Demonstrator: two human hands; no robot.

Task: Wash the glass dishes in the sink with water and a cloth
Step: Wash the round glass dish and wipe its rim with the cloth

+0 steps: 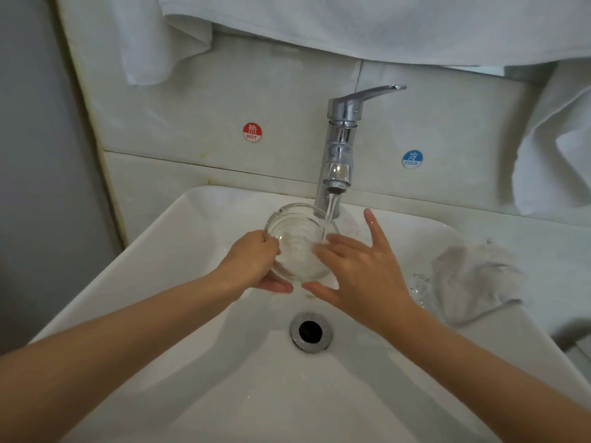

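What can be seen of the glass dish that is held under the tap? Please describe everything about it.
The glass dish is round, of thick clear glass, with a heavy rim and ringed steps inside. It is wet and tilted, its opening facing up and toward the camera. It is held above the sink, under the tap, whose water stream falls onto its right side. The left hand grips its left edge; the right hand, fingers straight, touches its right side.

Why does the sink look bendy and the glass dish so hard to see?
Head view: the wide-angle lens bows the rim of the white ceramic sink; the clear round glass dish is see-through against white, and running water smears it; lighting is soft.
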